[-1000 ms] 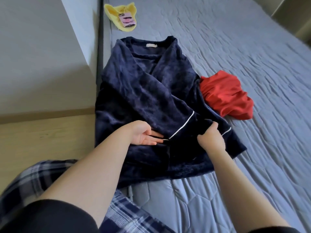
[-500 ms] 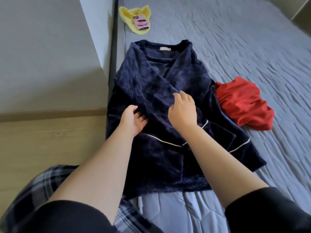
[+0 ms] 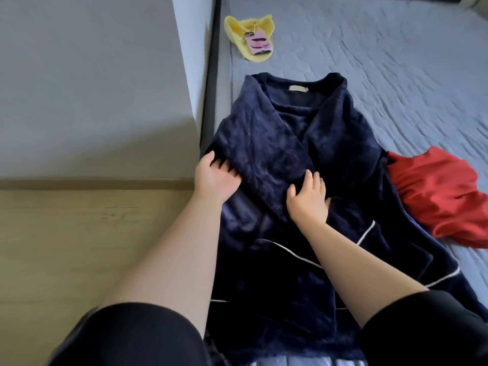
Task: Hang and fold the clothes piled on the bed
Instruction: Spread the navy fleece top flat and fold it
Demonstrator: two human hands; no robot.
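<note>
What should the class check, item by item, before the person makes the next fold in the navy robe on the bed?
1. Navy robe spread on the bed, collar away from the person: ok.
2. Both hands on it: ok; left hand rests at its left edge, right hand near the middle, fingers spread.
3. Fabric smooth: not ok; creases run beside the right hand.
4. Red garment clear of the fold: not ok; it lies against the robe's right side.
5. Phone on the yellow cloth out of the way: ok; beyond the collar.
6. Hem even: cannot tell; largely hidden.
</note>
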